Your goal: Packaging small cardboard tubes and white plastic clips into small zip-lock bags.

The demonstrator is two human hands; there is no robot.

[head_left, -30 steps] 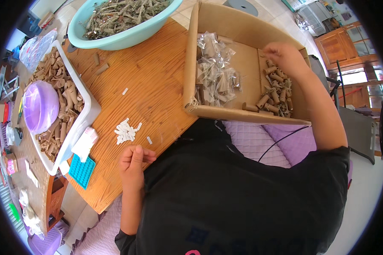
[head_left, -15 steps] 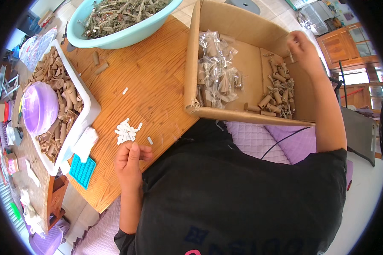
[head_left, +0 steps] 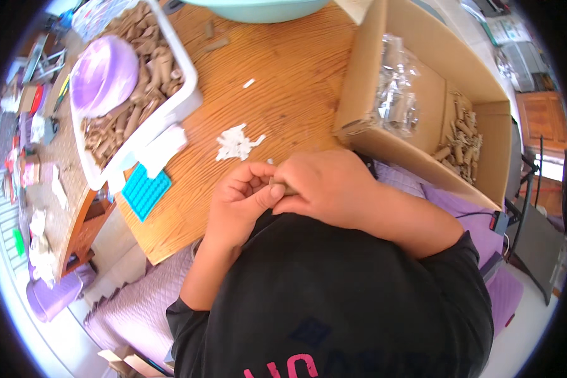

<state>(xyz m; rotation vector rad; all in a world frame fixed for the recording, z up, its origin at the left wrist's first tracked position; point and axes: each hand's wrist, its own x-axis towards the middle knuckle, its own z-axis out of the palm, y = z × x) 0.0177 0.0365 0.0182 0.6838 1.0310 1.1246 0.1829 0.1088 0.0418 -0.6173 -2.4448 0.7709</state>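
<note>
Brown piece (head_left: 289,188) (small) — between hands (head_left: 327,188)

On the black shirt (head_left: 359,296) worn by the person, we find bold pink lettering (head_left: 300,364), cut off by the lower edge. Near it we see a dark blue emblem (head_left: 310,331) and dim characters (head_left: 384,364), too faint to read.
</note>
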